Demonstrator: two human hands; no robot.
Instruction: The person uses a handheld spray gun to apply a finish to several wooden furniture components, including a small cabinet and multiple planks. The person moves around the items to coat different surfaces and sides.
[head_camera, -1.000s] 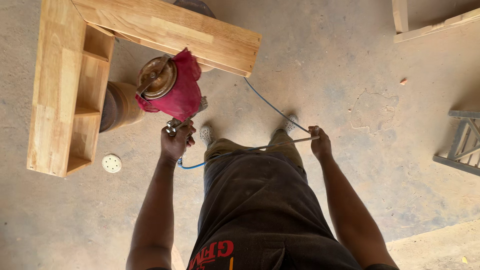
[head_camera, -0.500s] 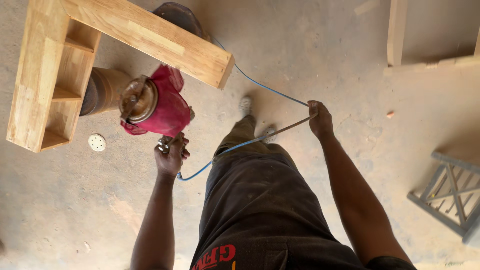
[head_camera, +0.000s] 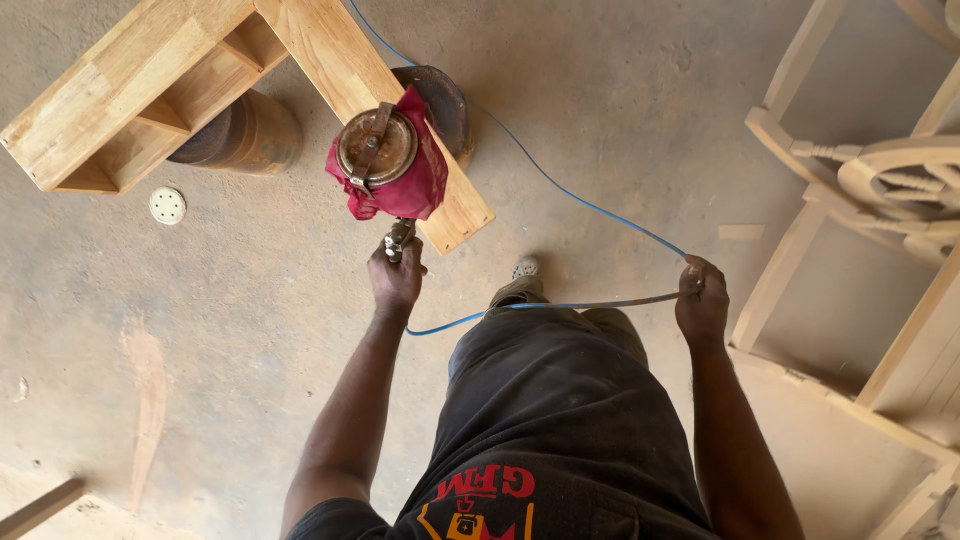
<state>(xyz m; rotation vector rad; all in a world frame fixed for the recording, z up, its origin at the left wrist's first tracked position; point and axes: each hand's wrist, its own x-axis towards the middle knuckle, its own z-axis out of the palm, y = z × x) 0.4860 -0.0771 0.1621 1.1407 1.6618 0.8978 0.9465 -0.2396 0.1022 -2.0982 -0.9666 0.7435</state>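
Observation:
My left hand (head_camera: 396, 278) grips the handle of a spray gun (head_camera: 378, 150) whose round metal cup is wrapped in a red cloth (head_camera: 410, 185). The gun is held up over the end of a pale wooden shelf unit (head_camera: 150, 80) that lies on the floor. My right hand (head_camera: 702, 305) is closed on a thin blue air hose (head_camera: 580, 200), which runs from the gun across my waist and away over the floor. My dark trousers and one shoe (head_camera: 522, 268) show below.
The shelf unit rests on two dark round drums (head_camera: 240, 130). A white sanding disc (head_camera: 167, 205) lies on the dusty concrete floor. Unfinished wooden furniture frames (head_camera: 860, 180) stand at the right. A wood strip (head_camera: 40, 508) lies at the bottom left.
I have turned and moved, so the shelf unit now sits at more of an angle and the furniture frames come closer at the right. Both hands keep their hold on the gun and the hose.

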